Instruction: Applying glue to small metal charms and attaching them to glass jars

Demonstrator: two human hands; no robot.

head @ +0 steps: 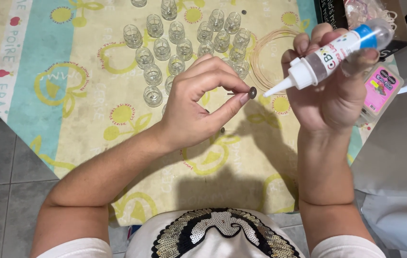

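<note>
My left hand (pixel 198 102) pinches a small dark round pin (pixel 252 92) between thumb and forefinger, above the table. My right hand (pixel 330 91) grips a clear glue bottle (pixel 332 55) with a white nozzle and a blue band. The bottle is tilted, and its white tip points down-left, a short way from the pin head. Several small clear glass jars (pixel 177 43) stand in a cluster on the cloth beyond my left hand.
A yellow and teal patterned cloth (pixel 117 119) covers the table. A coil of thin gold wire (pixel 273 52) lies by the jars. A small clear box with a pink label (pixel 380 91) sits at the right edge, and a dark box (pixel 337 12) behind it. Grey floor tiles (pixel 3 167) lie left.
</note>
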